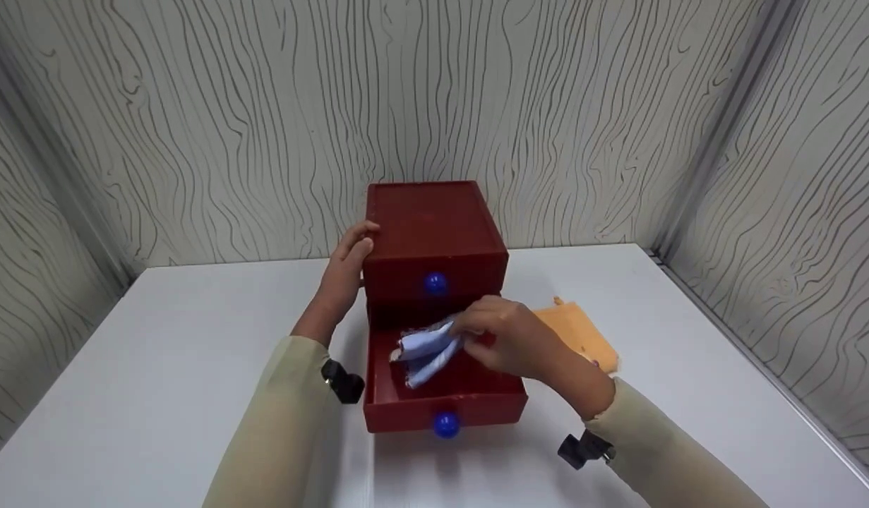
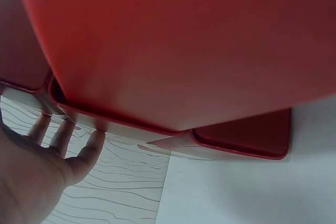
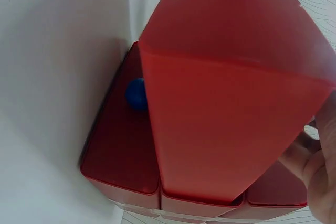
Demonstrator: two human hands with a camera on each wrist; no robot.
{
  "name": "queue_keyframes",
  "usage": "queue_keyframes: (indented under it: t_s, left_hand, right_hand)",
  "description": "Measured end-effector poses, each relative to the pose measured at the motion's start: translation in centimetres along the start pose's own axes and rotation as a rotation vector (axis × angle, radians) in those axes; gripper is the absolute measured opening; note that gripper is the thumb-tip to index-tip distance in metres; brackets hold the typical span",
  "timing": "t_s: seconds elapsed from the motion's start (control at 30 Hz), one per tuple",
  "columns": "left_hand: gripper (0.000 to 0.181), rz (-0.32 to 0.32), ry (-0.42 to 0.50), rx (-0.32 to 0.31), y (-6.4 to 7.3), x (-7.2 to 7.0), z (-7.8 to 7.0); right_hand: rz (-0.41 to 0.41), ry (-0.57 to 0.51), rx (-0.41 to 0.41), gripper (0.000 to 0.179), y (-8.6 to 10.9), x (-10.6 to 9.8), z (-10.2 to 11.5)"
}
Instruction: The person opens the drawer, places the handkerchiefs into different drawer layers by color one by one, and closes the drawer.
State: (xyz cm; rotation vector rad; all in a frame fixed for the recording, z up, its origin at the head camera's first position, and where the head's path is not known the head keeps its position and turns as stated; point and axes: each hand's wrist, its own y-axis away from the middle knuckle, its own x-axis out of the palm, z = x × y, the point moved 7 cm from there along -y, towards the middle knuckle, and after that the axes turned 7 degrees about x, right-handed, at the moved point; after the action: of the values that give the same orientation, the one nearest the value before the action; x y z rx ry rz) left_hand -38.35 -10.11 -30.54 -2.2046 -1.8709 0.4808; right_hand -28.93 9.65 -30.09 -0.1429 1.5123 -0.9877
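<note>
A dark red drawer unit (image 1: 434,219) with blue knobs stands on the table, its middle drawer (image 1: 445,409) pulled far out. My left hand (image 1: 344,271) rests against the unit's left side, fingertips near the top edge; in the left wrist view, its extended fingers (image 2: 90,150) meet the red side wall. Over the drawn-out drawer, my right hand (image 1: 508,339) pinches a small folded light blue cloth (image 1: 428,349) between thumb and fingers. The cloth hangs to the left, inside the drawer's outline. In the right wrist view the drawer wall hides the cloth and the fingertips.
An orange cloth pouch (image 1: 581,335) lies on the white table (image 1: 215,395) right of the unit, partly behind my right forearm. In the right wrist view the bottom drawer (image 3: 123,145) is shut, its blue knob (image 3: 136,94) facing out. Patterned wall panels (image 1: 265,127) enclose the back and sides.
</note>
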Motion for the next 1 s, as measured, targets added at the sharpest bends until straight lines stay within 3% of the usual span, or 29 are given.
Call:
queue_keyframes:
  t_s: [0.2, 0.37, 0.53, 1.0]
  left_hand:
    - [0.035, -0.01, 0.007, -0.004, 0.1, 0.0, 0.0]
    - [0.035, -0.014, 0.021, -0.005, 0.0, 0.0, 0.0]
    - [0.035, -0.011, 0.027, 0.0, 0.0, 0.1, 0.0]
    - [0.035, -0.011, 0.012, 0.009, 0.0, -0.1, 0.2]
  right_hand:
    - [0.083, 0.08, 0.105, 0.014, -0.1, 0.8, -0.6]
    - [0.13, 0.125, 0.138, 0.012, 0.1, 1.1, -0.8]
    - [0.138, 0.129, 0.119, 0.006, 0.2, 0.9, -0.6]
    - [0.082, 0.078, 0.128, 0.013, 0.8, -0.7, 1.0]
